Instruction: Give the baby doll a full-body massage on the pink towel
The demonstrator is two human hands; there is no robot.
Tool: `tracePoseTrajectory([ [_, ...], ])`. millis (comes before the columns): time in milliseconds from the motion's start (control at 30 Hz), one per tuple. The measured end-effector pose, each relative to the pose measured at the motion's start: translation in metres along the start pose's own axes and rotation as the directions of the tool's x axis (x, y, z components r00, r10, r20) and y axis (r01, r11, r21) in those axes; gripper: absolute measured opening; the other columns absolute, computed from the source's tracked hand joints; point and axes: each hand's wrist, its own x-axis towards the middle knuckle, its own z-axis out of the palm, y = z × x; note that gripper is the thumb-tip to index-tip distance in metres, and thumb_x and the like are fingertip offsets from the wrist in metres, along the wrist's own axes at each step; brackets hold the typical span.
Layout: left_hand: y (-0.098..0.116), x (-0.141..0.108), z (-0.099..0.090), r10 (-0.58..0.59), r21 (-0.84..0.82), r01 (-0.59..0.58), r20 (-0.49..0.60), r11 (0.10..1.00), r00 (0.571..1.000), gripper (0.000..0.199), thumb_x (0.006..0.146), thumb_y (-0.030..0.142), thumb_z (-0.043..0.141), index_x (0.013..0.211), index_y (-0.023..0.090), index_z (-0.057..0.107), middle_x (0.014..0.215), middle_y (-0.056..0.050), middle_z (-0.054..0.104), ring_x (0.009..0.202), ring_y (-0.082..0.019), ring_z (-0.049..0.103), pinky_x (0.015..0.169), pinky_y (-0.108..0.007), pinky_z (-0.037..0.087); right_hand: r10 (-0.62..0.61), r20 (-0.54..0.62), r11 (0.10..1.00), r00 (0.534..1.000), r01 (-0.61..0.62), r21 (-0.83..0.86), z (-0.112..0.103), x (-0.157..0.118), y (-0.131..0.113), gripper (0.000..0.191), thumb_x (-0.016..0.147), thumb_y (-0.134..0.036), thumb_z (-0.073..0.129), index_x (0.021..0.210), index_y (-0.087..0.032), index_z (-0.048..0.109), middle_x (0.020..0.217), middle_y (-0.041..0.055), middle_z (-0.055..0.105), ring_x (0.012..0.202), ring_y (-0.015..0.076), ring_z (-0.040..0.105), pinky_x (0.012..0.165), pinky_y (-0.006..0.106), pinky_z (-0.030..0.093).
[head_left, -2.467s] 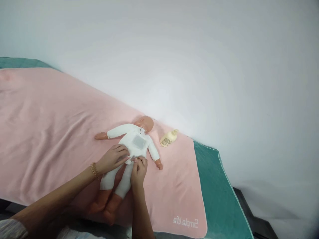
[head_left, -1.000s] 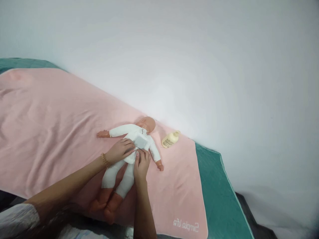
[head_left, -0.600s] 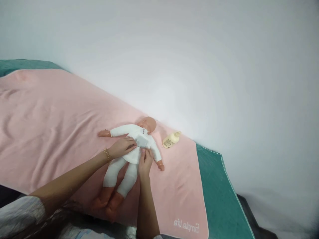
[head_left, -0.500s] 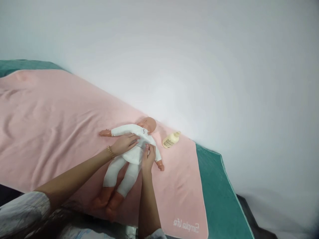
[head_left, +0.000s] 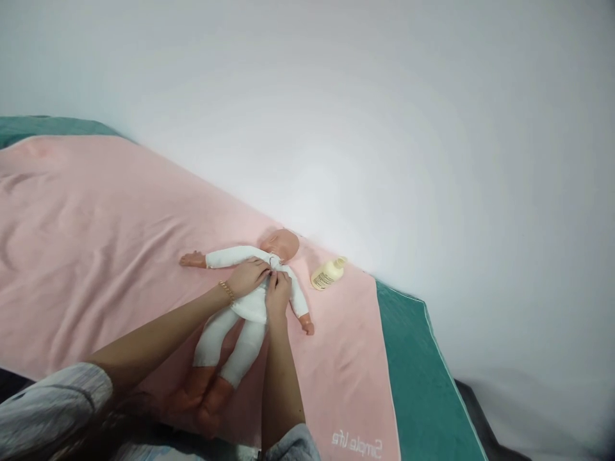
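A doll (head_left: 283, 244) in a white long-sleeved top and white leggings lies on its back on a pink blanket (head_left: 346, 358), arms spread. My left hand (head_left: 248, 276) and my right hand (head_left: 278, 291) meet at the upper chest of the white top (head_left: 252, 306), fingertips almost touching. Both hands have their fingers closed on the top's fabric, just below a small dark string at the neckline. The exact spot between the fingertips is hidden. A gold bracelet circles my left wrist.
A pale yellow bottle (head_left: 328, 273) lies tilted on the blanket, right of the doll's head. Green cloth (head_left: 423, 358) shows beneath the blanket at the right and far left. A white wall (head_left: 336, 128) rises behind.
Both hands have moved up the doll's chest and closer together, their fingers now pinched near the neckline. The doll has shifted slightly left, its arm at the left most visibly.
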Motion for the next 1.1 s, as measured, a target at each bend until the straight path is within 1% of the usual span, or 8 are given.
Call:
tracePoseTrajectory([
  [133,0.0005,-0.0035,0.0000,-0.003,0.003,0.003,-0.018,1.000,1.000,0.027,0.096,0.026,0.039,0.102,0.016,0.064,0.101,-0.010,0.066,0.100,-0.026,0.057,0.094,-0.044,0.042,-0.007,-0.014,1.000,1.000,0.007,-0.010,0.0031,-0.0012,0.0008,0.035,0.097,-0.029,0.034,0.084,-0.018,0.064,0.090,0.0102,0.063,0.090,0.0239,0.053,0.083,0.037,0.039],
  [300,0.0062,-0.0067,-0.0023,-0.001,0.008,0.001,-0.054,1.000,0.999,0.027,0.095,0.024,0.041,0.113,0.015,0.059,0.114,-0.012,0.063,0.111,-0.027,0.052,0.098,-0.044,0.041,-0.017,-0.067,0.999,0.998,0.019,0.029,0.0023,-0.0037,-0.0010,0.030,0.097,-0.031,0.037,0.104,-0.017,0.063,0.109,0.0121,0.062,0.105,0.0232,0.051,0.094,0.038,0.038],
  [367,0.0067,-0.0071,-0.0014,-0.009,0.012,0.010,-0.062,1.000,0.998,0.027,0.094,0.024,0.042,0.114,0.015,0.058,0.117,-0.013,0.061,0.112,-0.027,0.051,0.098,-0.044,0.040,-0.018,-0.056,0.999,0.998,0.020,0.043,0.0021,-0.0036,-0.0005,0.031,0.097,-0.031,0.037,0.106,-0.018,0.063,0.110,0.0117,0.063,0.107,0.0227,0.051,0.095,0.038,0.038],
  [533,0.0030,-0.0058,0.0043,-0.028,0.030,0.029,-0.046,0.999,0.999,0.023,0.093,0.024,0.043,0.106,0.016,0.061,0.106,-0.012,0.064,0.105,-0.027,0.054,0.095,-0.045,0.041,0.004,0.004,1.000,1.000,-0.004,-0.006,0.0034,-0.0011,0.0025,0.034,0.098,-0.031,0.035,0.100,-0.018,0.066,0.102,0.0106,0.065,0.100,0.0229,0.054,0.090,0.036,0.039],
  [700,0.0011,-0.0059,0.0065,-0.033,0.047,0.035,-0.031,0.998,0.999,0.024,0.093,0.024,0.042,0.103,0.015,0.062,0.104,-0.012,0.065,0.103,-0.027,0.054,0.095,-0.045,0.041,0.002,0.020,1.000,1.000,-0.001,-0.019,0.0035,-0.0008,0.0024,0.033,0.097,-0.030,0.036,0.097,-0.018,0.066,0.101,0.0109,0.066,0.099,0.0232,0.054,0.090,0.037,0.038],
  [900,0.0042,-0.0078,0.0050,-0.040,0.052,0.042,-0.044,0.998,0.998,0.031,0.093,0.023,0.042,0.119,0.015,0.057,0.122,-0.013,0.060,0.115,-0.028,0.049,0.099,-0.045,0.038,-0.026,-0.012,0.998,1.000,0.027,0.065,0.0025,-0.0047,0.0035,0.033,0.097,-0.032,0.038,0.113,-0.018,0.062,0.118,0.0109,0.063,0.113,0.0213,0.052,0.099,0.037,0.037],
  [1000,0.0049,-0.0078,0.0055,-0.054,0.052,0.057,-0.050,0.997,0.997,0.033,0.093,0.023,0.042,0.123,0.015,0.055,0.125,-0.013,0.059,0.117,-0.029,0.048,0.100,-0.047,0.037,-0.046,0.009,0.998,0.999,0.046,0.034,0.0038,-0.0048,0.0060,0.036,0.097,-0.031,0.037,0.122,-0.016,0.059,0.126,0.0121,0.061,0.121,0.0218,0.050,0.104,0.039,0.034],
  [1100,0.0041,-0.0075,0.0069,-0.063,0.053,0.065,-0.040,0.996,0.997,0.032,0.093,0.023,0.042,0.120,0.014,0.056,0.124,-0.013,0.060,0.115,-0.029,0.049,0.100,-0.047,0.037,-0.043,0.037,0.999,0.998,0.043,-0.014,0.0056,-0.0035,0.0076,0.038,0.098,-0.030,0.035,0.124,-0.016,0.059,0.126,0.0120,0.062,0.122,0.0224,0.050,0.105,0.040,0.034],
])
